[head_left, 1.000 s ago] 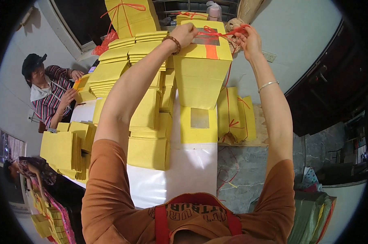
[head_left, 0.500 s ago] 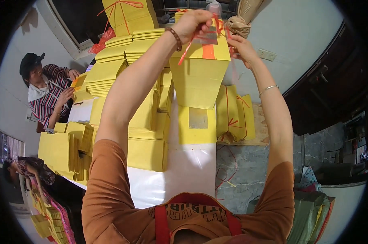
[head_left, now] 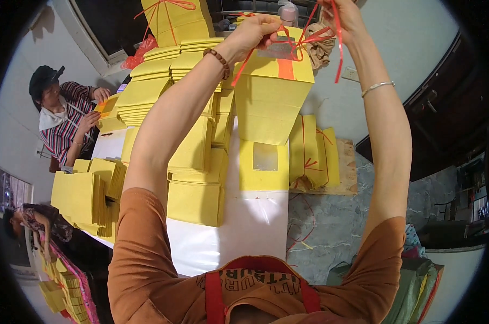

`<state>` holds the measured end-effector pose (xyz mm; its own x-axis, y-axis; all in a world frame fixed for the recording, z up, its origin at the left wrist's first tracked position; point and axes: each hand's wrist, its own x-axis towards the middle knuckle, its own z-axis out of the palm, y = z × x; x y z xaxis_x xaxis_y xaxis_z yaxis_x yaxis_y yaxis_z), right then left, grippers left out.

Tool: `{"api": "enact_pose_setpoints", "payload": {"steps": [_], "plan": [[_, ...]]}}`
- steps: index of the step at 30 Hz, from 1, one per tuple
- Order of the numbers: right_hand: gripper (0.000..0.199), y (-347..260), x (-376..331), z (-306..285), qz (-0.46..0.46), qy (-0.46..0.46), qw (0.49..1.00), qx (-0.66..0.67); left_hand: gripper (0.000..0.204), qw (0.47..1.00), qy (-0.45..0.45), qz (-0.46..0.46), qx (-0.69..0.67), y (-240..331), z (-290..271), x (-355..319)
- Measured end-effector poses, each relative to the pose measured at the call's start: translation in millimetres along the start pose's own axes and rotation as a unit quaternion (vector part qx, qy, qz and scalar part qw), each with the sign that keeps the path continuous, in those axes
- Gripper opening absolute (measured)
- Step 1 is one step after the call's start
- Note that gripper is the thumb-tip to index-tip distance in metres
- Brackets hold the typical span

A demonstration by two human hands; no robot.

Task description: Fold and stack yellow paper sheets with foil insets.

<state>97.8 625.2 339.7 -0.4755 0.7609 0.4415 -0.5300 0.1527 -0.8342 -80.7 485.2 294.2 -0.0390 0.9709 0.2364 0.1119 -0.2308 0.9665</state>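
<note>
A tall stack of yellow paper sleeves [head_left: 269,108] stands on end in front of me, with an orange band and a greyish rectangle on its top. Red plastic string [head_left: 316,39] crosses over that top in loops and loose tails. My left hand [head_left: 255,36] is closed on one part of the string, just above the stack's left side. Higher up, to the right, my right hand [head_left: 346,20] pinches another part, and the string stretches between the two hands. Below the stack lies a flat yellow sheet with a grey rectangle [head_left: 265,156].
Piles of folded yellow sleeves [head_left: 196,200] crowd the white table [head_left: 250,232] on the left. String-tied bundles [head_left: 312,156] stand on a board to the right. A co-worker [head_left: 66,116] handles sleeves at the far left; another person [head_left: 42,221] bends over more piles.
My right hand has risen up and to the right from beside the stack, drawing the string out into loops. My left hand stays near the same spot. The stack's top has shifted slightly right.
</note>
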Motion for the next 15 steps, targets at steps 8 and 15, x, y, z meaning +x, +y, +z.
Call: {"api": "enact_pose_setpoints", "payload": {"steps": [8, 15], "plan": [[0.015, -12.5, -10.3, 2.9, -0.003, -0.016, 0.999, -0.047, 0.036, 0.984, -0.003, 0.152, -0.093, 46.3, 2.5, 15.7], [0.015, -34.6, 15.4, 28.6, -0.005, -0.007, 0.989, 0.147, 0.026, 0.994, 0.028, 0.106, -0.009, 39.0, 4.7, 32.6]]}}
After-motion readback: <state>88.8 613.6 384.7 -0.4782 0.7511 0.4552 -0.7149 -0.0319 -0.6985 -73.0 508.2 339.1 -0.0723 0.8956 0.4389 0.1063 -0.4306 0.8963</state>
